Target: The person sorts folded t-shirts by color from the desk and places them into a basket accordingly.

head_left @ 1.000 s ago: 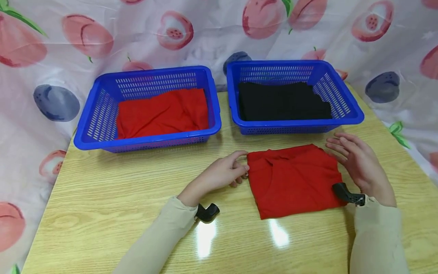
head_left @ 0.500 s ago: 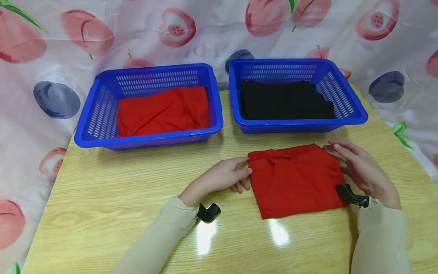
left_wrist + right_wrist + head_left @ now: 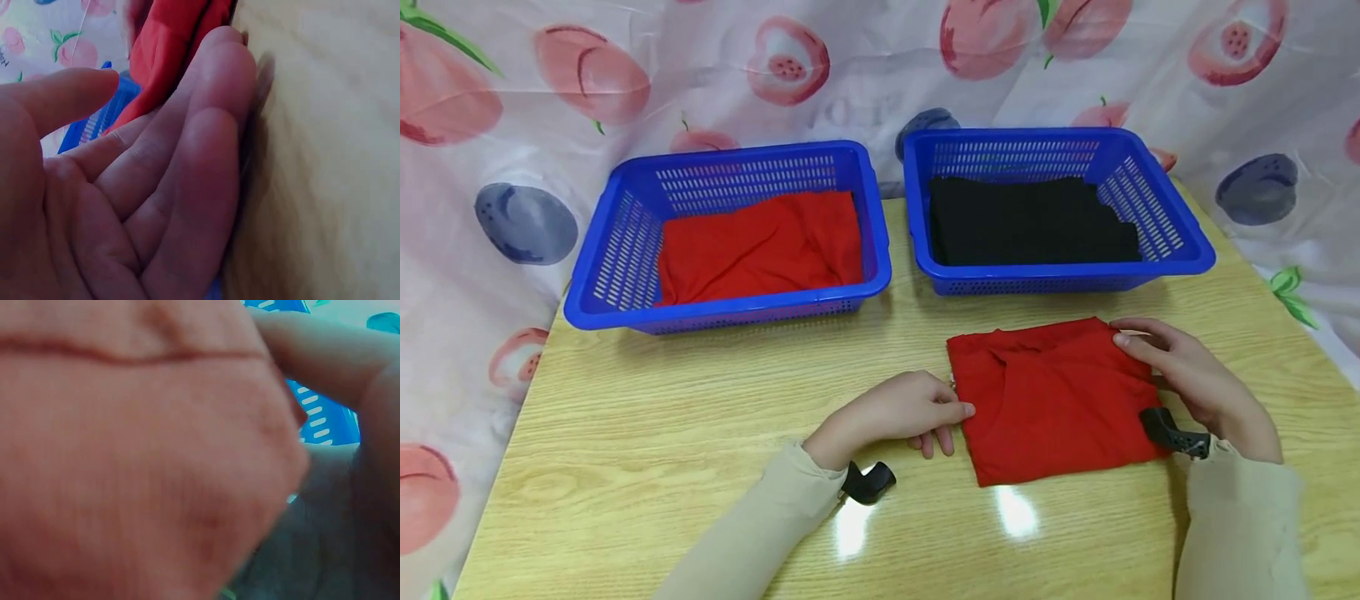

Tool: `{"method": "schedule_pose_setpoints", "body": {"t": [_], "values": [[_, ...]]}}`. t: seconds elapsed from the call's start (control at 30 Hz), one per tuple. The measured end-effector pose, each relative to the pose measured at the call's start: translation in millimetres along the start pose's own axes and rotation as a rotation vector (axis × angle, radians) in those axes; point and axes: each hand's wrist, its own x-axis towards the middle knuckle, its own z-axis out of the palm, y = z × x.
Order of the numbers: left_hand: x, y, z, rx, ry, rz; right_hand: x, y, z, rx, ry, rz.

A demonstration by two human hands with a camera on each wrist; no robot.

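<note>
A folded red garment (image 3: pixel 1067 417) lies flat on the table, slightly rumpled near its far edge. At its left edge is my left hand (image 3: pixel 902 412), the thumb over the cloth and the other fingers low against the table. In the left wrist view, the thumb (image 3: pixel 75 94) stands apart from the fingers, with red cloth (image 3: pixel 162 50) beyond them. My right hand (image 3: pixel 1202 383) grips the garment's far right corner, thumb on top and fingers curved round the edge. Close-up cloth (image 3: pixel 137 456) fills most of the right wrist view and hides the fingertips.
Two blue plastic baskets stand at the back. The left basket (image 3: pixel 730 312) holds folded red cloth (image 3: pixel 767 250); the right basket (image 3: pixel 1060 271) contains folded black cloth (image 3: pixel 1030 221). Behind the wooden table (image 3: pixel 647 433) hangs a fruit-patterned sheet (image 3: pixel 865 50).
My left hand has slid toward me along the garment's left edge, its thumb now over the cloth. My right hand has come in onto the far right corner. The garment has hardly moved.
</note>
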Motion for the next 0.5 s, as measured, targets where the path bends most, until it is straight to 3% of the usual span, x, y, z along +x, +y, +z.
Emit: {"method": "schedule_pose_setpoints", "body": {"t": [0.1, 0.27, 0.5], "values": [[-1.7, 4.9, 2.3, 0.005, -0.012, -0.005, -0.6, -2, -1, -0.033, 0.007, 0.008], [-3.0, 10.0, 2.9, -0.013, -0.019, 0.001, -1.1, -5, 1, 0.018, -0.023, -0.015], [-1.0, 7.9, 6.8, -0.062, -0.037, 0.037, 2.1, -8, 11, 0.010, -0.079, -0.005]]}}
